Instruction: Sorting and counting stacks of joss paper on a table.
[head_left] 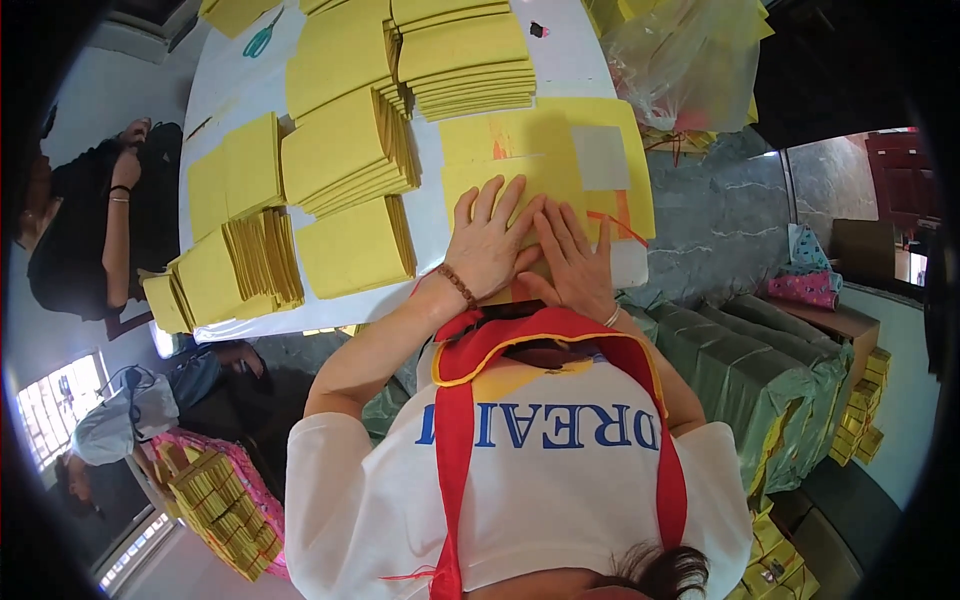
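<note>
Near the table's front right corner lies a flat yellow paper sheet [480, 130], with a pale grey rectangle [598, 157] and orange strips on it. My left hand [488, 240] rests palm down on the yellow paper, its fingers spread. Beside it my right hand [578, 262] lies flat too, fingers stretched out and pointing away from me. The two hands meet at the thumbs and index fingers. Under the palms, part of the paper is hidden. A thin red strip [620, 226] runs out past my right fingers. Neither hand grips anything.
Stacks of folded yellow paper [345, 145] cover the white table [235, 75] to the left and beyond. Teal-handled scissors [262, 38] lie far left. A clear plastic bag [685, 65] hangs at far right; green wrapped bundles [740, 370] stand right. A person in black [85, 220] sits left.
</note>
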